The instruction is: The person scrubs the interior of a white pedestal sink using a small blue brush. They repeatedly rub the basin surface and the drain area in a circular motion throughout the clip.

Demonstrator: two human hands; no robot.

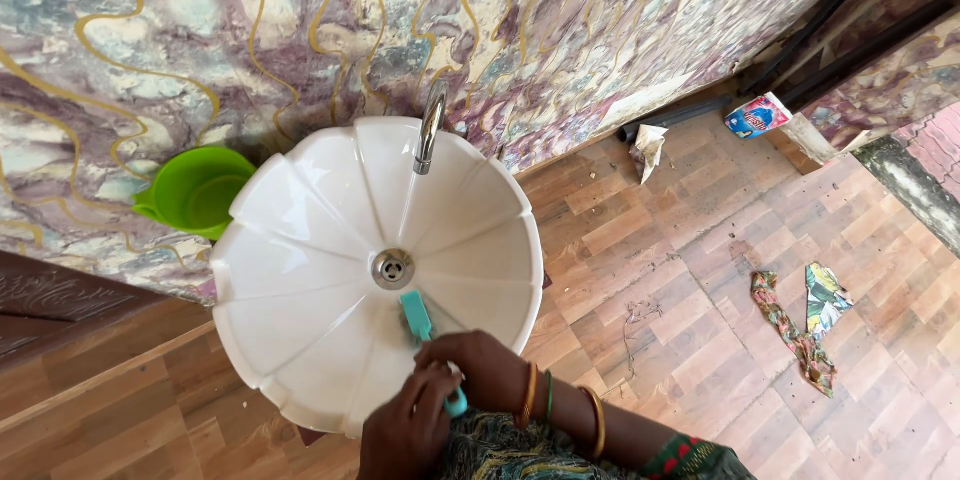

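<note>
You have one white fluted basin (pixel 330 230) with one metal tap (pixel 431 126) and one drain (pixel 393 268), plus one green bucket (pixel 195 192) beside it. Your two hands, the left hand (pixel 405 432) and right hand (pixel 480 368), share one teal brush (pixel 420 323). You can count three bangles (pixel 545 398) on your right wrist, and on the floor one packet (pixel 757 116), one crumpled paper (pixel 648 149) and two cloth scraps (pixel 810 325).

White, petal-ribbed washbasin (pixel 300 240) with a chrome tap (pixel 431 125) and steel drain (pixel 393 268); teal scrub brush (pixel 418 318) against it, lime-green bucket (pixel 195 190) behind. Marbled purple, grey and cream wall tiles (pixel 560 20) veined with wavy gold lines. Warm brown wood-pattern floor (pixel 680 270), a floral multicoloured rag (pixel 795 330), a blue-red-white packet (pixel 757 116), gold and green bangles (pixel 535 396).
</note>
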